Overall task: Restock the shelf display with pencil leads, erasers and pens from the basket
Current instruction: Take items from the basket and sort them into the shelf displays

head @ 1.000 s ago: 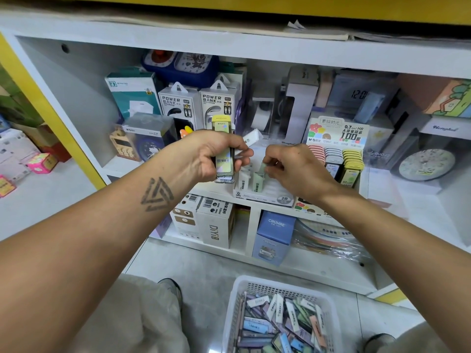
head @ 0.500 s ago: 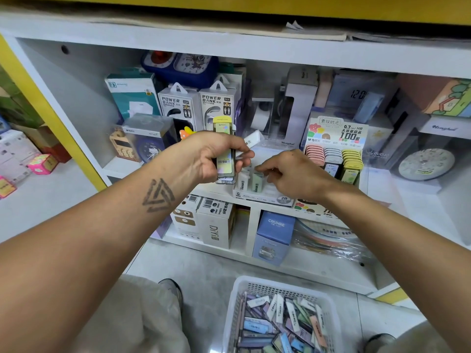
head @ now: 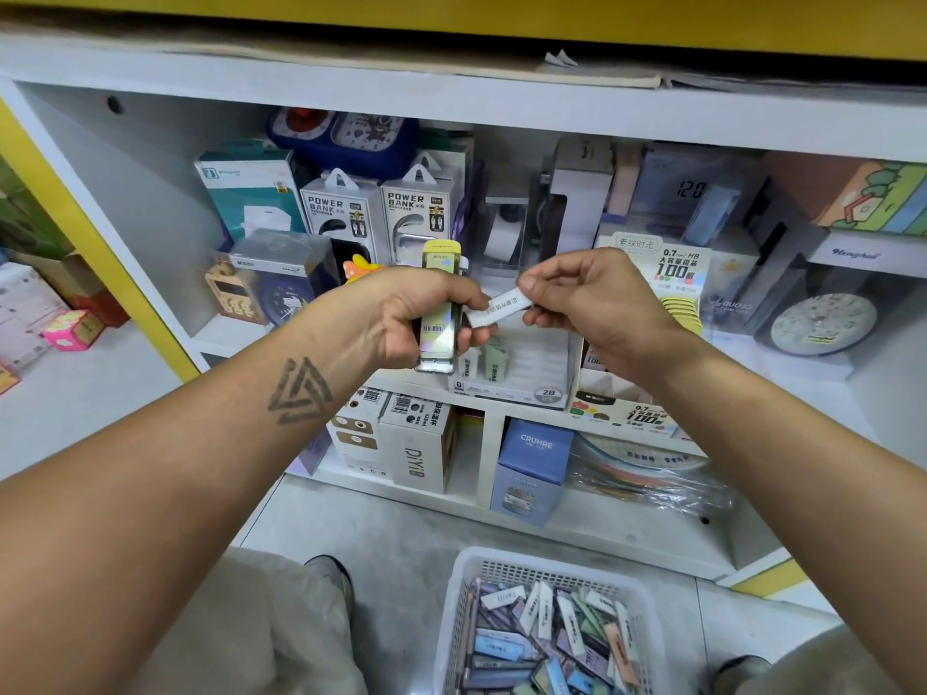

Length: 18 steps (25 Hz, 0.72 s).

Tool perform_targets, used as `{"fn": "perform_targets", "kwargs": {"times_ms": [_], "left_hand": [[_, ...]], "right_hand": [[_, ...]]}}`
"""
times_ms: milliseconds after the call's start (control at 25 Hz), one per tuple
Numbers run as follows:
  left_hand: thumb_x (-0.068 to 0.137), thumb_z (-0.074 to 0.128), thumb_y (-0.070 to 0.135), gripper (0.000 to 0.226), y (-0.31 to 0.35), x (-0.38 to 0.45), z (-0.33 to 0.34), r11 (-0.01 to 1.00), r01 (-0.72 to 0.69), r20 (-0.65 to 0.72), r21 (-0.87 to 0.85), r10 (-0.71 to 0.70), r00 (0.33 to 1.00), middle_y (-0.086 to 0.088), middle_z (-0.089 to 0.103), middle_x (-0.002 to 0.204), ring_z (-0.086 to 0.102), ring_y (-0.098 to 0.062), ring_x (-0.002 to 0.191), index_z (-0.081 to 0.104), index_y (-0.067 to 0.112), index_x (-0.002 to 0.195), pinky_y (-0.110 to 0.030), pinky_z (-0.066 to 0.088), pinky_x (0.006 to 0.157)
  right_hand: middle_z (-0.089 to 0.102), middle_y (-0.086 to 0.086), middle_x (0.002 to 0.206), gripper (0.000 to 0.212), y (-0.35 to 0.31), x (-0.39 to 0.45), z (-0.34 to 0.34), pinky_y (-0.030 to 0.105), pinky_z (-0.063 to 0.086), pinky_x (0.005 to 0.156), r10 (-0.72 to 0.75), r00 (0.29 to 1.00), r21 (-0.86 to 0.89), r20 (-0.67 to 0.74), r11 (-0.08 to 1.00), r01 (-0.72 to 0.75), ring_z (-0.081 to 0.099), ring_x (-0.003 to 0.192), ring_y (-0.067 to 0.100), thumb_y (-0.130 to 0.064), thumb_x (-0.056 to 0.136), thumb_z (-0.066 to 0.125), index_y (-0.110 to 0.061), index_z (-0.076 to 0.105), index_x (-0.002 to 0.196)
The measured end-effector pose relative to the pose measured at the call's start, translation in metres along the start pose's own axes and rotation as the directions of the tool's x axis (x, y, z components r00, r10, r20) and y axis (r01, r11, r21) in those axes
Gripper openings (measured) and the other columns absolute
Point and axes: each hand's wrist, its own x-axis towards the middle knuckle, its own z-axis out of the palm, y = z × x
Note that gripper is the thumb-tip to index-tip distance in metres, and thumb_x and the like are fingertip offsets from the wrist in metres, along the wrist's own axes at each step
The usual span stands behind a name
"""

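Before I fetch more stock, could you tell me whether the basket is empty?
No, the basket holds many small packs.

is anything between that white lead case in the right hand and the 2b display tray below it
Nothing visible blocks it. The right hand pinches the white lead case above the white 2B display tray, whose right rows look empty.

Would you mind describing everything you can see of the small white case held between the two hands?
The white case is a slim, flat rectangular pack, plastic by its look, with a line of small dark print along its face, too small to read. It lies tilted, its right end higher. The right hand pinches that upper end between thumb and fingers; its lower left end meets the fingers of the left hand, which also grips a yellow-topped pack. It is held in the air before the 2B display tray.
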Motion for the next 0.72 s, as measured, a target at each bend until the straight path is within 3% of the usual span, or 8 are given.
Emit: {"fn": "perform_targets", "kwargs": {"times_ms": [120,240,440,600,720], "left_hand": [[0.09,0.059,0.002,0.007,0.0,0.003,-0.004,0.999,-0.031,-0.063,-0.028,0.029,0.998,-0.015,0.066,0.064,0.063,-0.015,0.046,0.059,0.001,0.097,-0.017,0.048,0.039],[0.091,0.059,0.002,0.003,0.0,0.007,-0.007,0.998,-0.038,-0.102,-0.05,0.033,0.994,-0.013,0.063,0.065,0.059,-0.015,0.044,0.057,0.004,0.091,-0.018,0.046,0.038],[0.088,0.058,0.005,0.014,0.0,0.007,-0.01,0.998,-0.045,-0.115,-0.048,0.04,0.993,-0.008,0.057,0.06,0.054,-0.015,0.045,0.056,0.008,0.075,-0.019,0.047,0.043],[0.087,0.049,0.005,0.011,0.003,0.004,-0.011,0.996,-0.032,-0.156,-0.08,0.019,0.988,-0.011,0.06,0.068,0.06,-0.02,0.053,0.054,0.007,0.077,-0.025,0.051,0.05],[0.091,0.042,0.006,0.014,0.006,0.0,-0.012,0.993,-0.024,-0.148,-0.113,0.007,0.989,-0.014,0.062,0.077,0.064,-0.023,0.064,0.056,0.004,0.088,-0.033,0.054,0.061]], "right_hand": [[0.071,0.015,0.071,0.014,-0.003,0.0,-0.008,0.019,0.055,0.055,-0.037,0.999,-0.038,-0.008,0.999,0.037,0.067,0.057,0.016,-0.002,0.089,0.071,0.005,0.071,0.101],[0.071,0.015,0.069,0.014,-0.003,0.0,-0.013,0.021,0.055,0.055,-0.083,0.997,-0.094,-0.006,0.992,0.082,0.068,0.057,0.018,-0.003,0.088,0.073,0.003,0.068,0.1],[0.072,0.014,0.074,0.008,-0.002,0.005,-0.016,0.029,0.061,0.066,-0.155,0.988,-0.252,-0.005,0.956,0.149,0.073,0.064,0.019,-0.002,0.09,0.071,-0.008,0.066,0.094],[0.068,0.0,0.082,0.012,0.006,0.007,-0.015,0.03,0.06,0.069,-0.288,0.957,-0.586,0.034,0.77,0.253,0.072,0.065,0.01,-0.008,0.093,0.066,-0.02,0.067,0.095],[0.064,-0.005,0.081,0.013,0.012,0.009,-0.011,0.021,0.057,0.064,-0.353,0.934,-0.671,0.061,0.678,0.3,0.068,0.066,0.005,-0.008,0.094,0.065,-0.018,0.065,0.1]]}}
